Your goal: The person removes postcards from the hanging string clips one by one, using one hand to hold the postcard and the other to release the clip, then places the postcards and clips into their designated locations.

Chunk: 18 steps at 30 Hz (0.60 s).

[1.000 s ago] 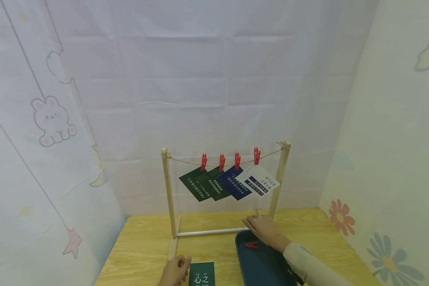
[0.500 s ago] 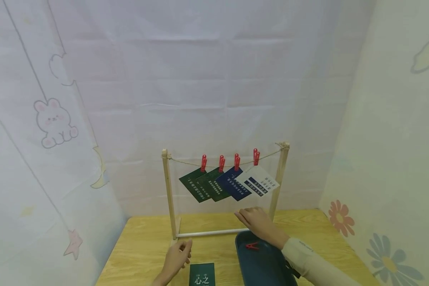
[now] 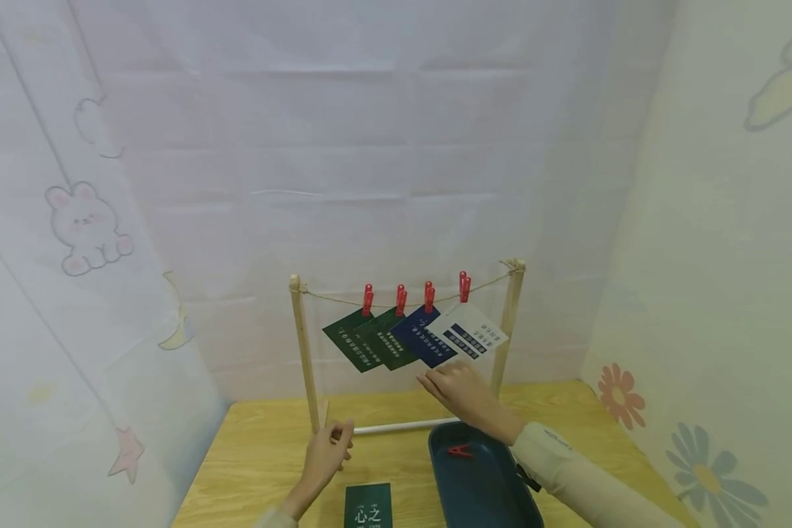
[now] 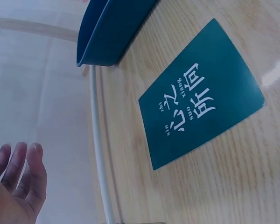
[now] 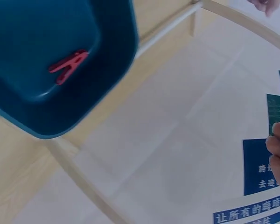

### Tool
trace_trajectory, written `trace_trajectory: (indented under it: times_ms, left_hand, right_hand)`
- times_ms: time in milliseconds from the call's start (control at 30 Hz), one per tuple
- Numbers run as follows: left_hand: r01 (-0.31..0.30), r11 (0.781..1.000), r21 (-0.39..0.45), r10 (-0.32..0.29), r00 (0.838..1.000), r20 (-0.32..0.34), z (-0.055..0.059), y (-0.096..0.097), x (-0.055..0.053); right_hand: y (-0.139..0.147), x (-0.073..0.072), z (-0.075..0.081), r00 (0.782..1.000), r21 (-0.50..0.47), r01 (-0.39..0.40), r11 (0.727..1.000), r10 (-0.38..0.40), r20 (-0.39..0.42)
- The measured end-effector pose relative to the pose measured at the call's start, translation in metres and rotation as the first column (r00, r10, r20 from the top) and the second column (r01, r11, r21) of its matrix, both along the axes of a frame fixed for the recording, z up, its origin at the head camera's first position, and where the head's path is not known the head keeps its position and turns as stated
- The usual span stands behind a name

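My left hand (image 3: 328, 449), fingers loosely curled around nothing, is raised near the rack's left post. On the table just in front of it lies a green card (image 4: 200, 95) with white characters. My right hand (image 3: 460, 392) hovers with bent, relaxed fingers below the hanging cards, overlapping the blue card (image 5: 254, 165) in the right wrist view. Red clothespins (image 3: 429, 297) hold two dark green cards (image 3: 353, 341), the blue card and a white card (image 3: 478, 330) by their corners on a twine line. A red clothespin (image 5: 69, 66) lies in the blue tray (image 3: 439, 477).
A wooden rack's left post (image 3: 306, 359) and right post (image 3: 510, 323) bear the twine. A white rod (image 3: 402, 426) joins them low down, behind the tray. White cloth (image 3: 383, 169) stands behind, with printed walls on both sides.
My left hand has risen away from the card on the table, toward the rack. My right hand has lifted from the tray's far edge up to the hanging cards. The view has shifted slightly.
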<state>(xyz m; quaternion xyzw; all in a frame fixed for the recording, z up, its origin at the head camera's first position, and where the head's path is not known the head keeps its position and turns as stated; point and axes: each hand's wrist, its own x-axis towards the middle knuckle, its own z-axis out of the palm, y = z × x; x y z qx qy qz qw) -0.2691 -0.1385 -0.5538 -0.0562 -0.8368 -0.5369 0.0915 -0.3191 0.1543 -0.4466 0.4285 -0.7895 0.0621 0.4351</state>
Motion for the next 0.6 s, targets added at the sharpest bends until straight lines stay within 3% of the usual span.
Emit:
trace_trajectory:
  times_ms: [233,400,600]
  left_hand:
    - [-0.005,0.999,0.045,0.009,0.995,-0.096,0.012,0.003,-0.007]
    - [-0.018,0.997,0.076,0.027,0.993,-0.114,0.026,0.006,-0.013]
    - [-0.047,0.995,0.084,0.058,0.989,-0.138,0.040,0.008,-0.020]
  right_hand:
    - [-0.010,-0.001,0.017,0.999,-0.007,-0.030,1.000,0.029,-0.023]
    - [-0.018,0.000,0.032,0.998,-0.041,-0.055,0.998,0.054,-0.038]
    - [-0.030,0.000,0.058,0.991,-0.062,-0.040,0.997,0.032,-0.126]
